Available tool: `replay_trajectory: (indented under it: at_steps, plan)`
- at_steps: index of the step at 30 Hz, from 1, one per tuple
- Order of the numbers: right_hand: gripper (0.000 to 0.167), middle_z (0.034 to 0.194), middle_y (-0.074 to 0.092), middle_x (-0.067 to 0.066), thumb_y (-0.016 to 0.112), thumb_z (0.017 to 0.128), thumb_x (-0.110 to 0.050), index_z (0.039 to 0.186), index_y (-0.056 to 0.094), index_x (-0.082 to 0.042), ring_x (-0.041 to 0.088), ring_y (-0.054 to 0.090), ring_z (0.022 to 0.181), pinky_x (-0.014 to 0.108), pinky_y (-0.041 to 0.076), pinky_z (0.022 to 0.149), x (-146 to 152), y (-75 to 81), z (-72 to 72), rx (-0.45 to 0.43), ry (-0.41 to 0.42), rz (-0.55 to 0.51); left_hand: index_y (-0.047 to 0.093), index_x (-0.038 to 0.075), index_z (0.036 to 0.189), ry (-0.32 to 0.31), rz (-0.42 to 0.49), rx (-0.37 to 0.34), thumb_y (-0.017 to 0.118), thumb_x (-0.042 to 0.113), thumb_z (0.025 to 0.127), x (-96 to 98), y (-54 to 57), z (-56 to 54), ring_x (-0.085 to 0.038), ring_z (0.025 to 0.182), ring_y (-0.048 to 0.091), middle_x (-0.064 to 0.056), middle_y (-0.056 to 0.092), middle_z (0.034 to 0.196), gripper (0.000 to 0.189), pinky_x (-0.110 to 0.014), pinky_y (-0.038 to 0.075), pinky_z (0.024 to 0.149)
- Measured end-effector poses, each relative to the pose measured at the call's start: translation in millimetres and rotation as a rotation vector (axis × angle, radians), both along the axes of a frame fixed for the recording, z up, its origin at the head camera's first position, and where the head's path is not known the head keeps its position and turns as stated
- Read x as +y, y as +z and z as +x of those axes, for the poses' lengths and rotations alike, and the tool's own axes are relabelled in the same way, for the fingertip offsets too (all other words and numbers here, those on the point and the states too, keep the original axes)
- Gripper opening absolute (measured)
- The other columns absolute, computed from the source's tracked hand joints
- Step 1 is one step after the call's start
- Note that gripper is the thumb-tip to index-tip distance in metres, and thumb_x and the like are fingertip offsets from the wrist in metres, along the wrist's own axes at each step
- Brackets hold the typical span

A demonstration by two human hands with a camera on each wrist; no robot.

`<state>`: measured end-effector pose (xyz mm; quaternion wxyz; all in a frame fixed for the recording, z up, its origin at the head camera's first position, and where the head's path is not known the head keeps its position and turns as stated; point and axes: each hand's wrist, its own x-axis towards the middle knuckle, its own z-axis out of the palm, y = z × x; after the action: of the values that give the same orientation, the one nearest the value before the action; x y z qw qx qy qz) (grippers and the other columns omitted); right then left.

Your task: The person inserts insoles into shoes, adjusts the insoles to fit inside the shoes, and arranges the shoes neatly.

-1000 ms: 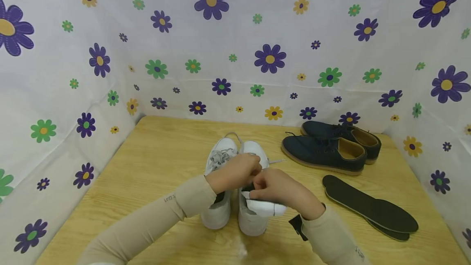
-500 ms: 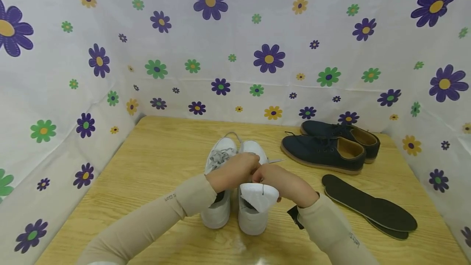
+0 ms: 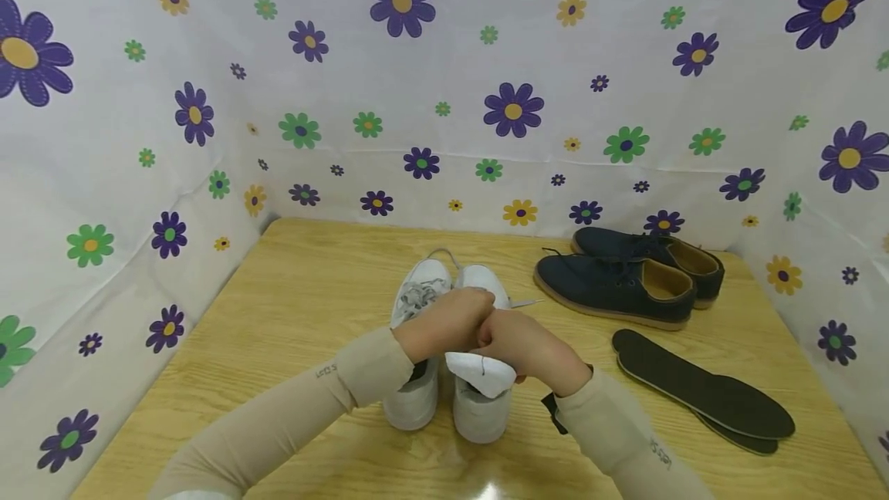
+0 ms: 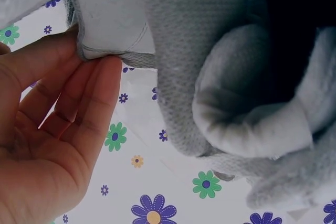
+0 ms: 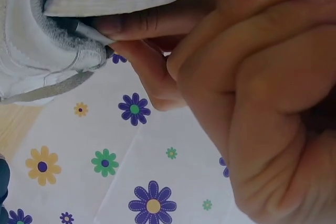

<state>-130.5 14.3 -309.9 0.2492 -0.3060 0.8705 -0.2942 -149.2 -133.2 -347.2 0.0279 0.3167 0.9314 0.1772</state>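
Two white sneakers stand side by side, the left sneaker [image 3: 408,406] with grey laces and the right sneaker [image 3: 481,417] under both hands. My left hand [image 3: 454,321] pinches an upper edge of the right sneaker between thumb and fingers, clearest in the left wrist view, where the hand [image 4: 58,119] is at left. My right hand [image 3: 521,342] is at the shoe's opening and pinches a thin white edge in the right wrist view. A white, soft-textured insole [image 3: 489,376] bends out of the opening; it curls inside the shoe [image 4: 247,140]. Its front end is hidden.
Dark blue lace-up shoes [image 3: 611,292] stand at the back right. Nearer lie two stacked black insoles [image 3: 701,388]. Some black material [image 3: 553,413] shows beside the right wrist. A flowered white cloth [image 3: 444,83] surrounds the wooden table [image 3: 319,268].
The insole's rear end has swung from the right of the shoe to over its heel, and now sits lower. My right hand has shifted slightly forward; the left hand keeps its place.
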Motion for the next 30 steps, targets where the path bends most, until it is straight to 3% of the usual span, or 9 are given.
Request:
replay_trajectory:
  at_steps: [4,13,16,20,24,27,30]
  plan:
    - [0.043,0.047,0.034,-0.005,0.067,0.086,-0.011,0.053,0.039,-0.015,0.007,0.037,0.036,0.019,0.03,0.038,-6.9,-3.0,2.2,0.06,-0.045,0.038,0.051,0.012,0.069,0.009,0.001,0.001,0.066,-0.004,0.08,-0.4,-1.0,-1.5,-0.01,0.06,0.036,0.004,0.042,0.065,0.024,-0.022,0.032,0.055]
    - [0.045,0.045,0.03,-0.007,0.07,0.081,-0.009,0.05,0.038,-0.015,0.008,0.031,0.042,0.02,0.024,0.044,-8.9,-23.3,5.3,0.204,-0.134,0.031,0.067,0.013,0.071,-0.036,-0.02,0.042,0.073,-0.001,0.078,-2.2,-1.5,-2.0,-0.008,0.064,0.047,0.006,0.05,0.071,0.017,-0.02,0.041,0.059]
    - [0.043,0.048,0.026,-0.007,0.07,0.076,-0.006,0.051,0.036,-0.014,0.008,0.025,0.047,0.021,0.019,0.047,-7.5,-34.8,5.1,0.293,-0.151,0.018,0.066,0.012,0.07,-0.048,-0.038,0.066,0.073,-0.002,0.078,-2.2,-3.7,-1.8,-0.008,0.063,0.046,0.005,0.049,0.07,0.018,-0.02,0.04,0.059]
    - [0.04,0.048,0.026,-0.007,0.068,0.072,-0.004,0.05,0.036,-0.013,0.008,0.024,0.047,0.022,0.019,0.046,-6.7,-44.4,7.0,0.332,-0.196,-0.007,0.063,0.01,0.068,-0.043,-0.057,0.075,0.07,-0.004,0.079,-1.9,-5.0,-1.0,-0.009,0.062,0.04,0.005,0.045,0.068,0.019,-0.021,0.037,0.058]
    - [0.031,0.052,0.039,-0.003,0.07,0.074,-0.01,0.055,0.045,-0.012,0.012,0.037,0.048,0.025,0.028,0.045,-9.5,-43.5,12.6,0.324,-0.241,0.028,0.064,0.011,0.069,-0.035,-0.071,0.071,0.067,-0.001,0.083,-1.6,-4.1,0.6,-0.009,0.063,0.04,0.005,0.045,0.069,0.018,-0.022,0.037,0.058]
    - [0.029,0.056,0.049,0.003,0.07,0.078,-0.019,0.058,0.051,-0.01,0.017,0.048,0.05,0.031,0.038,0.044,-13.3,-37.3,18.9,0.368,-0.259,0.124,0.063,0.013,0.07,-0.035,-0.08,0.065,0.066,0.001,0.086,-1.0,-2.4,1.2,-0.01,0.063,0.04,0.005,0.045,0.07,0.02,-0.022,0.036,0.058]
    - [0.038,0.056,0.051,0.007,0.069,0.084,-0.031,0.058,0.054,-0.009,0.022,0.054,0.051,0.034,0.044,0.044,-16.1,-27.0,27.9,0.426,-0.255,0.243,0.061,0.014,0.069,-0.033,-0.084,0.055,0.066,0.003,0.088,0.0,-0.3,0.9,-0.01,0.062,0.04,0.004,0.045,0.07,0.023,-0.022,0.035,0.057]
